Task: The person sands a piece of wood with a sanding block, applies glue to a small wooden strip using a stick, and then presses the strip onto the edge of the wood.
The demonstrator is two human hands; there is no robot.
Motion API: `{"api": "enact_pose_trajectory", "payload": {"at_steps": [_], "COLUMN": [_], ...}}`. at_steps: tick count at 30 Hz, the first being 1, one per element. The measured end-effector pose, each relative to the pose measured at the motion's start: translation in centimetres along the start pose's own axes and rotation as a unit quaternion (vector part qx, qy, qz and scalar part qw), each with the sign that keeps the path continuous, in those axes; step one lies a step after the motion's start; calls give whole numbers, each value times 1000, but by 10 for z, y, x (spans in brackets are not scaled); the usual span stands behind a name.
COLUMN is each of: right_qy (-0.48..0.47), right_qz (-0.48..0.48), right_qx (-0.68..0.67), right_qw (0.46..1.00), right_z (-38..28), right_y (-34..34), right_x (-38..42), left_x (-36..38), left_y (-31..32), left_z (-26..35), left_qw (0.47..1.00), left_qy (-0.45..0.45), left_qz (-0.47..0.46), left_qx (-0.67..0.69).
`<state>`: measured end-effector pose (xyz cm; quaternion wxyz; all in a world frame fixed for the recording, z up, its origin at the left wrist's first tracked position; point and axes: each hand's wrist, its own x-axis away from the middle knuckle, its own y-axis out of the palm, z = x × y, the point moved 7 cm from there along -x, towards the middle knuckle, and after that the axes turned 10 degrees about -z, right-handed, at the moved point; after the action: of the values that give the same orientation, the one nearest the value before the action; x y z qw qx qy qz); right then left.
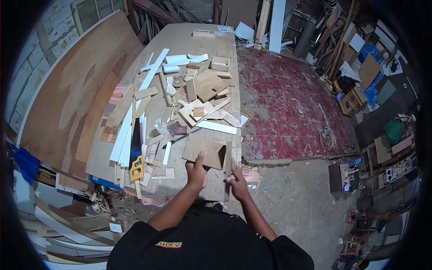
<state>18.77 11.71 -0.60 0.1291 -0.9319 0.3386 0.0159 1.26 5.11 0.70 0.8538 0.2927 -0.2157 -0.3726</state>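
The single view comes from a camera worn on the person's head, facing forward and steeply down. Its wide, rounded field darkens at the corners. The black shirt (211,238) sits close at six o'clock, the left hand (196,174) and right hand (238,185) just below centre, the tabletop (175,38) stretching away toward eleven, red floor (292,99) at two.

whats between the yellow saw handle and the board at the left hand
In the head view, a narrow white strip and some small wood offcuts lie between the yellow saw handle and the board.
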Motion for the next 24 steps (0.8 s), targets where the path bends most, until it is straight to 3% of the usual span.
{"api": "enact_pose_trajectory", "payload": {"at_steps": [2,3,5,9,12,14,16,17,18,21,23,24], "right_qy": [77,62,-34,58,-20,-18,37,2,37,24,41,63], "right_qz": [4,-11,-112,-197,-59,-42,-26,-23,-9,5,17,22], "right_qx": [-124,-133,26,-12,2,21,114,88,102,19,44,-29], "right_qw": [989,989,993,979,998,999,993,996,994,1000,998,997], "right_z": [27,10,-39,-34,-46,-41,-32,-35,-37,-35,-21,3], "right_y": [-24,-40,-65,-67,-70,-59,-39,-20,-1,27,15,4], "right_x": [1,-6,-21,-37,-47,-43,-32,-23,-12,3,-2,-8], "left_x": [8,9,12,20,9,5,-6,-9,-16,-20,-12,-6], "left_y": [8,6,16,38,31,25,17,9,-4,-9,-9,1], "left_z": [-2,-2,-5,-3,-8,-6,-1,-1,-4,-1,-9,-5], "left_qw": [995,995,972,952,978,998,1000,998,997,999,997,999], "left_qy": [-1,-4,-36,-40,-16,6,1,-6,-14,-16,-24,-9], "left_qz": [-81,-82,-186,-228,-162,-67,-17,33,73,50,66,35], "left_qx": [-64,-65,-136,-202,-129,-8,21,51,25,8,18,11]}}
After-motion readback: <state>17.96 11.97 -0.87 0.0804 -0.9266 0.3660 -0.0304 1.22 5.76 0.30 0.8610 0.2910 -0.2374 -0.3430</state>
